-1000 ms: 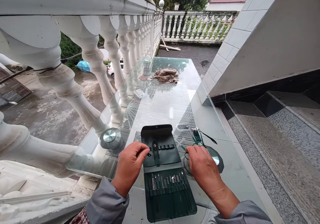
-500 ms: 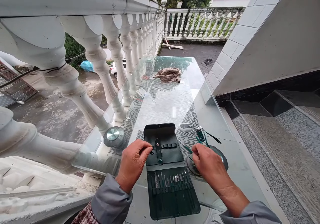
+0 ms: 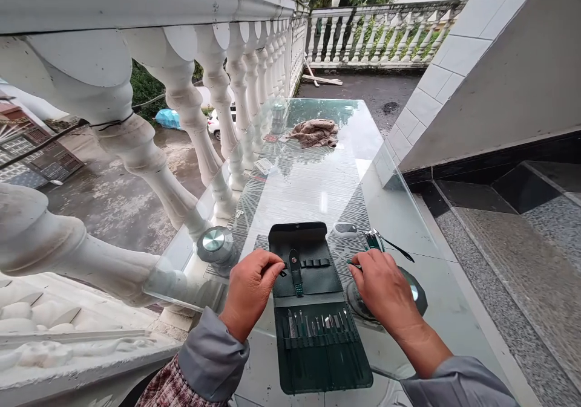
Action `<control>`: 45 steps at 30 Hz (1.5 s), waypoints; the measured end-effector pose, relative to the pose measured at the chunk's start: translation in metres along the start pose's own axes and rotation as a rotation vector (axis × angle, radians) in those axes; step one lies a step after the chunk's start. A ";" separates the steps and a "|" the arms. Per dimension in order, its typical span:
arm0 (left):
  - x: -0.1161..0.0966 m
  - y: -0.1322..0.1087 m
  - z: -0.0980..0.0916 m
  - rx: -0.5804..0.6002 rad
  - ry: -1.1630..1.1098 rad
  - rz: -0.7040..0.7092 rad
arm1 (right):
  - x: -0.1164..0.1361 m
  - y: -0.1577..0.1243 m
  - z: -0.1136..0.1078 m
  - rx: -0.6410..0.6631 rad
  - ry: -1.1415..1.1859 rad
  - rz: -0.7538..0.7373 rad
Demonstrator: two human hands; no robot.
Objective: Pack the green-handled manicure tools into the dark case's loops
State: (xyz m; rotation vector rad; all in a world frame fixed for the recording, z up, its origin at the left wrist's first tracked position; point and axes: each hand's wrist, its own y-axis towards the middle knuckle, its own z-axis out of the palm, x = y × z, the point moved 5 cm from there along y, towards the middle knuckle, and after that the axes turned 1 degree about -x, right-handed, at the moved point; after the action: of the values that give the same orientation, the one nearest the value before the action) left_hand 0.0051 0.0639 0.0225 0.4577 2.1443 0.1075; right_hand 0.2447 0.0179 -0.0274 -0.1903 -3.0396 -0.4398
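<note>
Left hand [image 3: 250,286] is pinching the case [image 3: 308,367]; right hand [image 3: 385,289] is hanging curled over a green tool [image 3: 356,266] (hold unclear), any weak grip risking a drop.

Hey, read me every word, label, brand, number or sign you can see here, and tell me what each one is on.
No text can be read.
White card toward the left side of the glass table: marks too small and blurred to read.
Dark green tool case: no lettering I can make out.
</note>
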 end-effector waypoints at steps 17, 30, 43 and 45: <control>0.019 0.009 -0.001 -0.104 0.167 0.031 | 0.000 -0.006 0.008 0.073 -0.044 -0.013; 0.037 0.025 0.014 -0.066 0.192 -0.054 | 0.001 -0.004 0.010 0.074 -0.013 -0.022; 0.036 0.028 0.015 -0.087 0.153 -0.151 | 0.003 -0.004 0.008 0.035 -0.007 -0.043; 0.036 0.028 0.015 -0.084 0.151 -0.157 | 0.003 -0.004 0.007 0.039 -0.015 -0.041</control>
State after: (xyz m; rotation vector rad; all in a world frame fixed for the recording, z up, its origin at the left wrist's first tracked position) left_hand 0.0064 0.1020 -0.0074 0.2375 2.3052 0.1472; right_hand 0.2409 0.0169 -0.0350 -0.1301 -3.0692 -0.3830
